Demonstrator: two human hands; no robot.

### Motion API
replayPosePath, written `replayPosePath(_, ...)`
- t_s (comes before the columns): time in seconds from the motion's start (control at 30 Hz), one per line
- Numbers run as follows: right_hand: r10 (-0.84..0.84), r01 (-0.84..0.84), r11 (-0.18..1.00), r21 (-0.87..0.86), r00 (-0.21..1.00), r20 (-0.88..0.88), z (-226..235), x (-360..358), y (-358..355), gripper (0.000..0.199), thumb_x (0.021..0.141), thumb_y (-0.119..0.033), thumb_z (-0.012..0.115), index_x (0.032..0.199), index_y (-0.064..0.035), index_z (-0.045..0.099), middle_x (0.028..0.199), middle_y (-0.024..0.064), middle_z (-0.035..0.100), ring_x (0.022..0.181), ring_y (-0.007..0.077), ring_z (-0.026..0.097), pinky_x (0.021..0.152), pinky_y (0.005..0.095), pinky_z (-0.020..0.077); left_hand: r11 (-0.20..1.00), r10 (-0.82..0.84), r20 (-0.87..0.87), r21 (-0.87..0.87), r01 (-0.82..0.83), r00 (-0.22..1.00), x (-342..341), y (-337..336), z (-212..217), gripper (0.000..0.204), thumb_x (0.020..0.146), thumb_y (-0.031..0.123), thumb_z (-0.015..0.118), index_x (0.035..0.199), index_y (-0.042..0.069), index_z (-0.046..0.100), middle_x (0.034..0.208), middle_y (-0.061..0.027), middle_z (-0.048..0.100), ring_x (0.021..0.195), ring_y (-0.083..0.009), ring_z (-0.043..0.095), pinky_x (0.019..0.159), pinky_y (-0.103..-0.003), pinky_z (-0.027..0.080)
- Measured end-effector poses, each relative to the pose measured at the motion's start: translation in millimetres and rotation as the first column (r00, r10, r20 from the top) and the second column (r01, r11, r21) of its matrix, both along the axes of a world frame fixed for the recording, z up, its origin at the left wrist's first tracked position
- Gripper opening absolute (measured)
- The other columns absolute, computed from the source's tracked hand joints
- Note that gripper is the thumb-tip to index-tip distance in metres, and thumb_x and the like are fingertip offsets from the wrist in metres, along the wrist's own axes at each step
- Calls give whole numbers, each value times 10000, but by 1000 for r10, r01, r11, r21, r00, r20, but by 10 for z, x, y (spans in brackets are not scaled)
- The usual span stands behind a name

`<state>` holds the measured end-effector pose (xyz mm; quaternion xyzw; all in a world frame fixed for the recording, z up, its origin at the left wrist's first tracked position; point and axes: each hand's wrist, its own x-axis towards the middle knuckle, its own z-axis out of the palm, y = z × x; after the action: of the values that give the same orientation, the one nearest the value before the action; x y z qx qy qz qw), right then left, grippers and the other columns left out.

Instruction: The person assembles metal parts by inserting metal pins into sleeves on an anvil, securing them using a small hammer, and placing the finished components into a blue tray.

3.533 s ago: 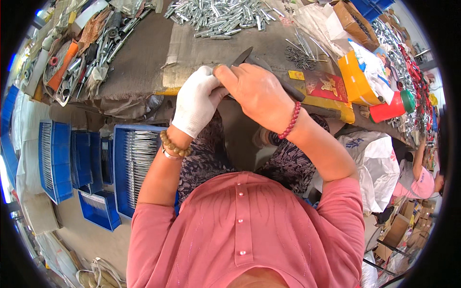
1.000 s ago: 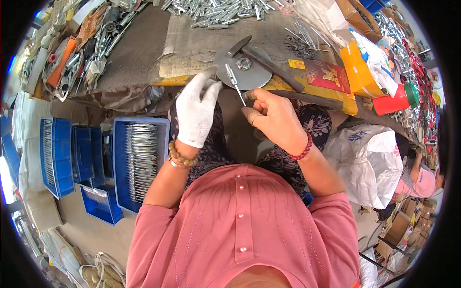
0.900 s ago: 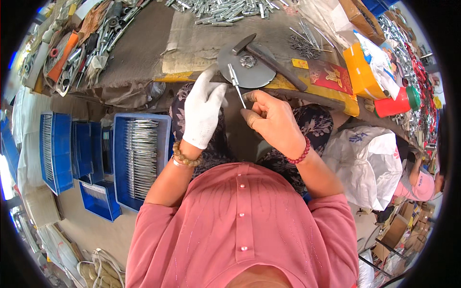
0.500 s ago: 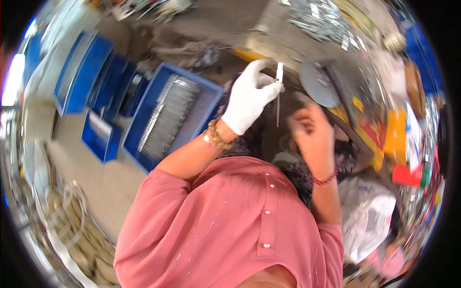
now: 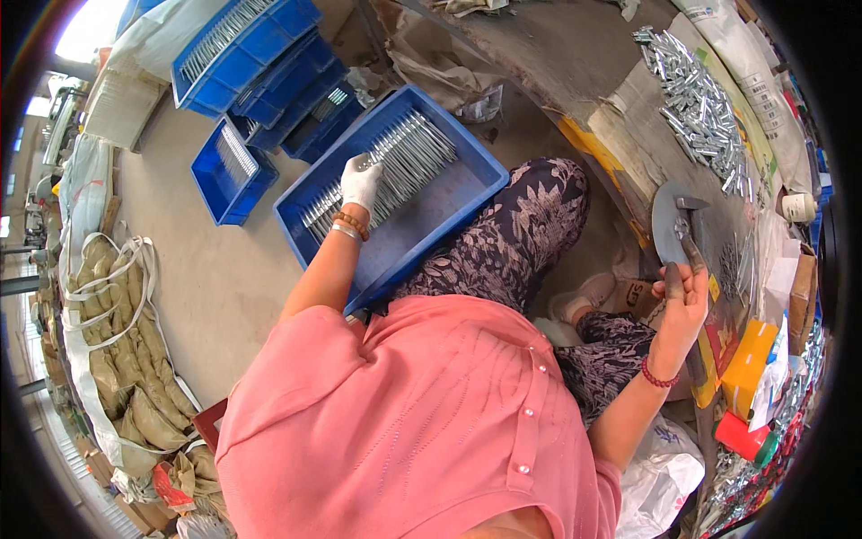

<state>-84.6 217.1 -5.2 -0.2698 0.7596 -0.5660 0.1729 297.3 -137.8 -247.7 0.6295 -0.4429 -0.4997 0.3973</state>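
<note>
My left hand, in a white glove, is stretched out to the left and rests on a layer of long thin metal rods in a blue crate on the floor. The glove's fingers are curled over the rods; whether they grip one is hidden. My right hand is bare, with grimy fingers spread and palm up. It sits at the workbench edge just below a round grey metal disc and a hammer head. Nothing shows in that hand.
More blue crates with rods stand further left on the concrete floor. A pile of small silvery metal parts lies on the bench. Yellow and red boxes crowd the bench's right end. Filled sacks line the left side.
My head has turned left toward the floor crates. My left hand carried a thin rod from the disc down to the blue crate. My right hand stayed by the disc.
</note>
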Motion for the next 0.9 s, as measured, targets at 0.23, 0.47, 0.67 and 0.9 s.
replayPosePath(0.23, 40, -39, 999, 10, 999, -21, -145, -35, 106, 413, 1040, -65, 600, 1452, -53, 577, 991, 21, 643, 799, 82, 583, 726, 225, 498, 985, -5, 495, -149, 90, 869, -11, -213, -151, 481, 855, 271, 782, 1243, 10, 669, 1175, -237, 742, 1142, -364, 712, 1021, -413, 538)
replayPosePath(0.47, 0, 0, 1000, 14, 1000, 28, 46, 117, 69, 285, 1044, -54, 622, 1321, 9, 598, 910, 23, 637, 744, 69, 582, 675, 224, 488, 988, -69, 667, -56, 142, 742, -158, 81, 663, 545, 941, 442, 748, 1328, 76, 633, 1163, -220, 745, 1118, -388, 710, 963, -434, 548)
replayPosePath(0.67, 21, -18, 999, -38, 997, 78, 121, 176, 183, 318, 1040, -45, 622, 1353, 14, 619, 975, 33, 662, 839, 89, 642, 720, 228, 531, 913, 6, 584, -335, 234, 812, -535, -28, 1230, 337, 998, 394, 680, 1156, 99, 712, 1058, -172, 761, 1021, -369, 720, 888, -444, 546)
replayPosePath(0.9, 85, -77, 995, -59, 983, 161, 153, 220, 261, 275, 994, -24, 656, 1264, 20, 673, 956, 52, 693, 822, 108, 659, 704, 239, 540, 409, -188, 450, -772, 486, 873, -1778, -14, 2284, 186, 964, 171, 723, 1070, 19, 736, 1022, -174, 748, 942, -347, 721, 869, -394, 563)
